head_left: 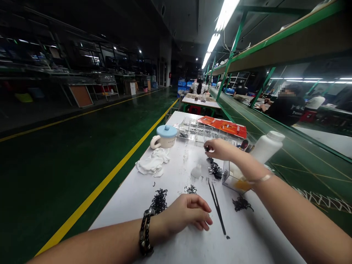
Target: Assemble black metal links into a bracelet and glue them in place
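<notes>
My left hand (189, 212) rests low over the white table, fingers loosely curled and apart, holding nothing. Beside its wrist lies a heap of curved black small parts (158, 201), and just beyond it a little pile of shiny metal pieces (190, 189). My right hand (217, 148) reaches forward, thumb and fingers pinched round a small black part (206, 148) whose kind I cannot make out. Under that hand is a cluster of black parts (216, 171). Black tweezers (216, 207) lie between my hands. Another black heap (242, 204) sits below my right forearm.
A lidded mug (167, 137) and a crumpled white cloth (154, 163) stand at the left edge. Behind are a clear compartment box (192, 132) and an orange-red packet (224, 126). A white bottle (268, 146) and clear container (232, 179) stand right. People sit farther off.
</notes>
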`<control>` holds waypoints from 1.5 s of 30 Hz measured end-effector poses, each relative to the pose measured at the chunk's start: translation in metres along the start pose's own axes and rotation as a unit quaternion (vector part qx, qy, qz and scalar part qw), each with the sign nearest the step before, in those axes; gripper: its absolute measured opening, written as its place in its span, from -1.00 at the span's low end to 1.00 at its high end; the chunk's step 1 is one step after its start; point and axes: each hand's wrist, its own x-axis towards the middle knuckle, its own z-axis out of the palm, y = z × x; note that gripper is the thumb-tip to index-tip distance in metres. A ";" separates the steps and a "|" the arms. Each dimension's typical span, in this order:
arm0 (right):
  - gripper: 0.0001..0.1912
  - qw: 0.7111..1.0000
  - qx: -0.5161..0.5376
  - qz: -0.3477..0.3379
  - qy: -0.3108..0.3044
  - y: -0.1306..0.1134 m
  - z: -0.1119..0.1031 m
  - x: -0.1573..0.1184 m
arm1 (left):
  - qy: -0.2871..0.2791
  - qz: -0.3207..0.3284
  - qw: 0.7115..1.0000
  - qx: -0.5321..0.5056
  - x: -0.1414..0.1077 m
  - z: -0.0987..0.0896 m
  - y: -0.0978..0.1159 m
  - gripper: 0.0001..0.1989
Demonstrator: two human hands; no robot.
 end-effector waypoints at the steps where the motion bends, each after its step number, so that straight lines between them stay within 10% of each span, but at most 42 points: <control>1: -0.76 0.999 0.022 -0.012 0.042 -0.002 -0.007 -0.017 | 0.001 0.009 1.000 -0.001 -0.001 0.000 0.001 -0.77; 7: -0.70 0.957 0.186 -0.094 0.203 -0.038 0.018 -0.126 | -0.015 0.091 0.995 -0.032 -0.005 0.001 0.001 -0.60; 11: -0.66 0.885 0.382 -0.133 0.229 -0.057 0.060 -0.146 | -0.033 0.142 0.988 -0.057 -0.008 0.004 -0.001 -0.65; 27: -0.53 0.902 0.269 -0.157 0.300 -0.079 0.084 -0.148 | 0.059 0.113 0.991 -0.033 -0.010 0.010 -0.003 -0.73; 35: -0.62 0.888 0.387 0.120 0.216 -0.040 0.081 -0.103 | 0.060 0.065 0.994 0.064 -0.007 0.005 -0.006 -0.77; 41: -0.63 0.885 0.377 0.172 0.213 -0.036 0.099 -0.047 | 0.064 0.047 0.997 0.022 -0.003 0.004 -0.011 -0.78; 45: -0.64 0.832 0.485 0.165 0.212 -0.042 0.092 -0.047 | 0.072 0.031 0.997 0.028 -0.004 0.004 -0.007 -0.71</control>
